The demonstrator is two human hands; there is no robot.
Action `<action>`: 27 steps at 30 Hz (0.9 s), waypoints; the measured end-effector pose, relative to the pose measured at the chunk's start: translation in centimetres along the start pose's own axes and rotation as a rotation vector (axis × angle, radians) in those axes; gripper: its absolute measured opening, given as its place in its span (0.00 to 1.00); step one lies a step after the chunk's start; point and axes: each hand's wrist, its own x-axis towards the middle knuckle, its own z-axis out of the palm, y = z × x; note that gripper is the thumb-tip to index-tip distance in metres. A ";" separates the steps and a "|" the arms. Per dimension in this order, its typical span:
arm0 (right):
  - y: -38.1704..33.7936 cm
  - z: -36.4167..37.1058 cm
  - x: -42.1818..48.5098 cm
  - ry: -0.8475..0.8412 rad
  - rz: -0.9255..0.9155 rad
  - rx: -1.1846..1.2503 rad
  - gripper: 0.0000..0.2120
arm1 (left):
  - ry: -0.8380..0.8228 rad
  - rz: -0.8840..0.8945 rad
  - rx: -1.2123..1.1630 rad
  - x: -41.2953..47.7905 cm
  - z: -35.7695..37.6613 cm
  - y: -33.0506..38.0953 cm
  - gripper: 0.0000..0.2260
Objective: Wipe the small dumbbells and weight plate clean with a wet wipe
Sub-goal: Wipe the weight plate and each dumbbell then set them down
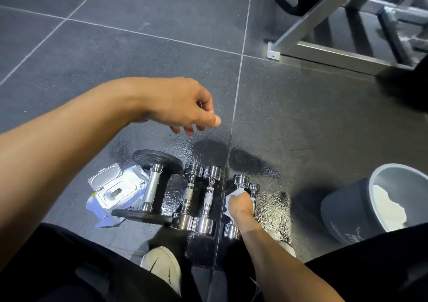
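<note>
Chrome and rubber on a wet floor [273, 211]

Right grip [240, 205] clenched round a crumpled white wipe [234, 194], wrapped onto the thin handle of a small chrome dumbbell [240, 180] lying on dark speckled rubber, glossy with moisture. Just to its right, a slimmer chrome dumbbell [254, 187]. Across the tile seam [234, 116], a knurled chrome dumbbell [209, 197] touching its twin [190, 194], then a bigger dumbbell [152, 186] with round black ends and a knurled steel bar. Left grip [183, 107] hovering higher up, fingers loosely curled, grasping nothing. Soft wipes pack [111, 209], hard lid [105, 174] flipped open, far left. Round grey bucket [347, 209] at right, white crumpled material inside.
</note>
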 end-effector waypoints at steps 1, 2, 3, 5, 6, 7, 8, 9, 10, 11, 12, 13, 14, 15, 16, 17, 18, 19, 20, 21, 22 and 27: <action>0.1 0.0 0.2 -0.055 0.023 0.073 0.17 | 0.000 -0.002 -0.012 -0.1 0.0 -0.1 0.12; -0.2 -0.1 0.3 -0.062 0.033 0.011 0.15 | -0.002 -0.002 -0.018 -0.2 0.0 -0.1 0.12; -0.8 -0.3 -0.3 -0.039 -0.021 -0.190 0.11 | -0.002 -0.003 -0.018 -0.2 0.0 -0.1 0.12; -2.8 -1.0 -1.5 -0.069 -0.031 0.020 0.05 | 0.004 -0.016 -0.014 -0.2 0.0 -0.2 0.12; -4.2 -1.5 -2.7 -0.123 -0.045 0.074 0.08 | 0.006 -0.022 -0.013 -0.3 0.0 -0.2 0.12; -5.9 -2.0 -4.1 -0.160 -0.052 0.169 0.10 | 0.005 -0.030 -0.010 -0.3 0.0 -0.2 0.12; -7.9 -2.7 -5.6 -0.201 -0.063 0.280 0.11 | 0.000 -0.036 -0.005 -0.3 0.1 -0.1 0.12; -10.0 -3.5 -7.5 -0.247 -0.085 0.387 0.10 | -0.003 -0.046 -0.005 -0.4 0.1 0.0 0.13; -11.9 -4.2 -8.9 -0.306 -0.139 0.467 0.10 | -0.008 -0.056 -0.013 -0.6 0.2 0.1 0.13; -14.2 -5.0 -10.5 -0.358 -0.172 0.552 0.08 | -0.013 -0.067 -0.029 -0.8 0.2 0.4 0.13; -16.1 -5.6 -12.0 -0.387 -0.213 0.601 0.06 | -0.019 -0.078 -0.058 -1.0 0.5 0.4 0.15; -18.2 -6.6 -13.6 -0.419 -0.250 0.637 0.05 | -0.018 -0.081 -0.093 -1.1 0.5 0.7 0.16; -19.7 -7.4 -14.8 -0.457 -0.283 0.665 0.06 | -0.015 -0.090 -0.144 -1.3 0.6 0.9 0.19; -21.1 -8.4 -16.1 -0.504 -0.307 0.693 0.08 | -0.005 -0.100 -0.207 -1.6 0.7 1.4 0.23; -22.5 -9.4 -17.3 -0.546 -0.331 0.708 0.09 | 0.013 -0.101 -0.280 -1.9 0.7 1.9 0.27; -23.6 -10.5 -18.6 -0.593 -0.351 0.719 0.10 | 0.038 -0.097 -0.373 -2.2 0.7 2.5 0.31; -24.6 -11.5 -19.6 -0.639 -0.369 0.747 0.12 | 0.066 -0.086 -0.482 -2.6 0.7 3.2 0.33; -25.5 -12.5 -20.8 -0.689 -0.374 0.793 0.13 | 0.085 -0.073 -0.592 -3.1 0.8 3.8 0.35; -26.4 -13.4 -21.8 -0.704 -0.385 0.831 0.11 | 0.086 -0.057 -0.684 -3.7 0.8 4.4 0.35; -27.1 -14.2 -23.0 -0.702 -0.408 0.864 0.07 | 0.062 -0.034 -0.748 -4.3 0.9 5.0 0.37; -27.6 -15.1 -23.8 -0.693 -0.421 0.910 0.08 | 0.011 -0.004 -0.792 -4.9 1.0 5.5 0.39; -28.6 -17.8 -26.2 -0.783 -0.470 1.071 0.21 | -0.144 0.103 -0.994 -6.5 0.9 8.4 0.48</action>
